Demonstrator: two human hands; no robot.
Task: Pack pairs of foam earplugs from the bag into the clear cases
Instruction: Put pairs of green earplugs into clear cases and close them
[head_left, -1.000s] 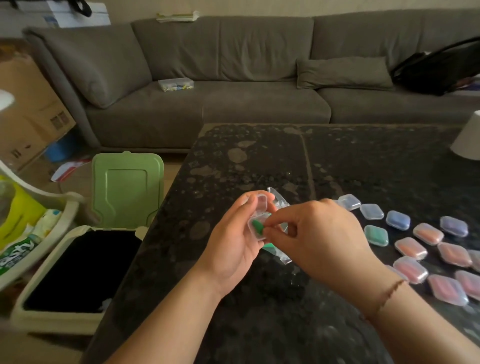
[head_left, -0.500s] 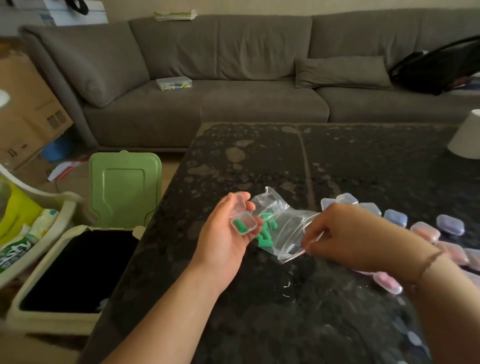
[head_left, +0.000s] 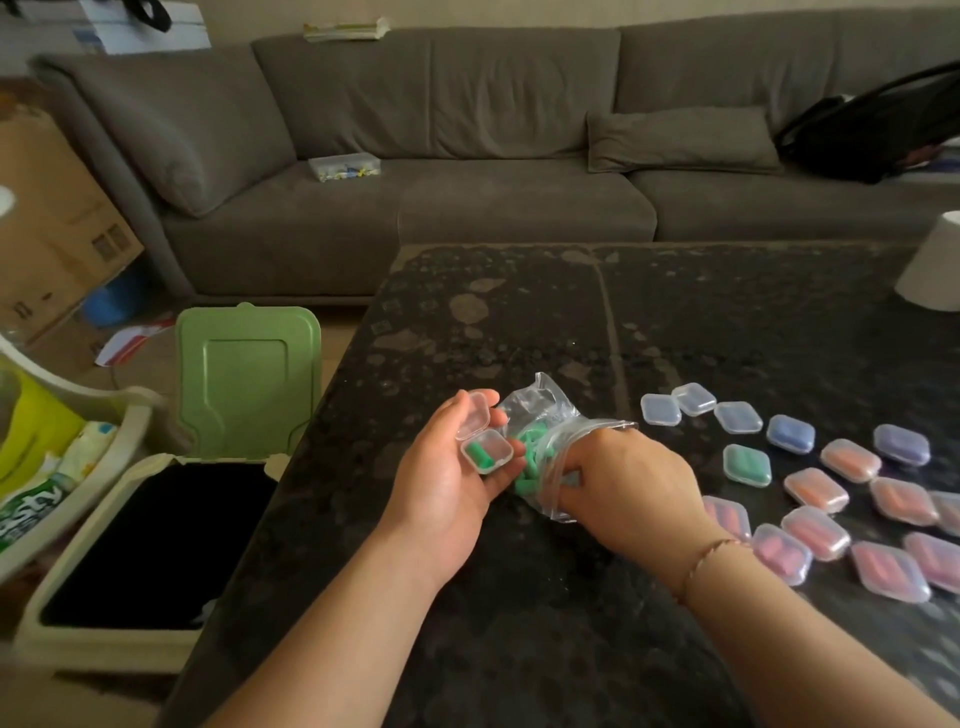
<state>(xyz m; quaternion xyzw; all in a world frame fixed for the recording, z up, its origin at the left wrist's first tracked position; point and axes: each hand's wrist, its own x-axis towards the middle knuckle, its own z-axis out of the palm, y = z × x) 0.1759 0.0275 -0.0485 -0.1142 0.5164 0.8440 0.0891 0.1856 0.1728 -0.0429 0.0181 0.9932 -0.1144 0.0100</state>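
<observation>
My left hand (head_left: 447, 483) holds a small clear case (head_left: 484, 447) with its lid up and one green earplug inside. Just to its right lies a clear plastic bag (head_left: 540, 415) of green earplugs (head_left: 530, 454) on the dark table. My right hand (head_left: 623, 488) has its fingers pushed into the mouth of the bag; the fingertips are hidden, so I cannot tell whether they pinch an earplug. Further right are several closed cases: empty clear ones (head_left: 660, 409), one with green plugs (head_left: 747, 465), others with blue, purple, orange and pink plugs.
The dark stone table (head_left: 519, 322) ends at its left edge near my left arm. An open bin with a green lid (head_left: 244, 374) stands on the floor to the left. A white object (head_left: 932, 265) sits at the table's far right. A grey sofa (head_left: 467, 156) runs behind.
A second ago my right hand was at the case in my left hand. It then moved right to the bag's mouth, and its fingers are now inside the bag.
</observation>
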